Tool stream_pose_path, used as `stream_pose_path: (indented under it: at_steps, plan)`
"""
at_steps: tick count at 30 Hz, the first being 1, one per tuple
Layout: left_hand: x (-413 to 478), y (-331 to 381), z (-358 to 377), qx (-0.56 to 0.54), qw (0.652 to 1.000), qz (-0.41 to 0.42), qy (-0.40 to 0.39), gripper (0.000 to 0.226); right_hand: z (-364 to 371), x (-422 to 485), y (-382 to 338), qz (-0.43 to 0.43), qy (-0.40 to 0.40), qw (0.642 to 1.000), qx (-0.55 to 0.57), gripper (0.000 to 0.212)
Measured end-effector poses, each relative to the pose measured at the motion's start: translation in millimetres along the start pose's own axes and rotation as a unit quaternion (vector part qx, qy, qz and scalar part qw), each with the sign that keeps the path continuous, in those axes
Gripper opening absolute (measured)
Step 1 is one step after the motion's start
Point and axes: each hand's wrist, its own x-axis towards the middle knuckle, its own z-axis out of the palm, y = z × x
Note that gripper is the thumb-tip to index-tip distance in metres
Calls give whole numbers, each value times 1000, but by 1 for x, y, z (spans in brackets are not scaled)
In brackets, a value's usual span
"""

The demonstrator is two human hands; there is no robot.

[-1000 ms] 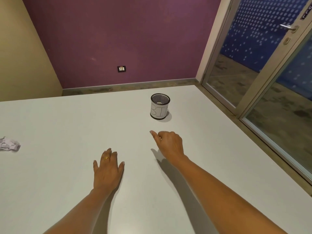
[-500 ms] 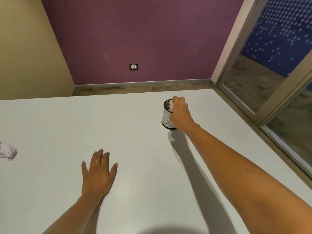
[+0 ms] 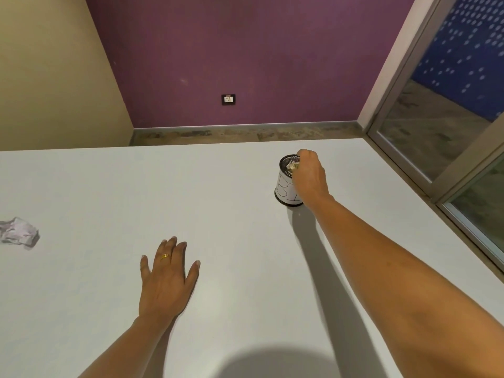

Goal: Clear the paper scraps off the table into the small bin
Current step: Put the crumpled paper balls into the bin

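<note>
The bin stands upright on the tabletop, near the far right corner. The right hand is positioned over the bin mouth on its right side, with the fingers curled downward across the rim. A scrap is visible inside the bin mouth, just beside the fingertips. The view does not show whether the fingers pinch this scrap or are clear of it; contact cannot be confirmed. The left hand rests palm down on the tabletop, toward the near edge and left of centre, with the fingers straight and spread. It holds nothing. A second scrap, crumpled, lies at the left edge of the tabletop, well apart from both hands and from the bin, and partly cut off by the frame. Status, as judged: one scrap is at the deposit stage, in or entering the bin. The second scrap is not yet collected. No other scraps are visible on the tabletop. Task completion requires release of the first scrap, if held, then pickup and transfer of the second scrap across the tabletop to the bin.
</note>
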Motion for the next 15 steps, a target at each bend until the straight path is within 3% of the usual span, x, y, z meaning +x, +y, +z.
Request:
stream_pose_path:
  at_steps: [2,6,8,11,15]
  plan:
    - [-1,0,-1,1,1000,3,-5,78,-2,-3,1,8,15,999,32,26]
    - [-2,-5,-3,-6,1000,4,-18,55,-2,-14,-4,-2,12,998,55,27]
    - [-6,-10,-8,-10,1000,-3,-18,58,1,-24,-11,-2,3,997,78,28]
    - [-17,-26,-16,-14,999,-32,-10,53,10,-42,-30,-64,10,995,78,26]
    - [-31,-60,-32,-12,997,-79,14,46,31,-68,-69,-133,-37,989,54,21]
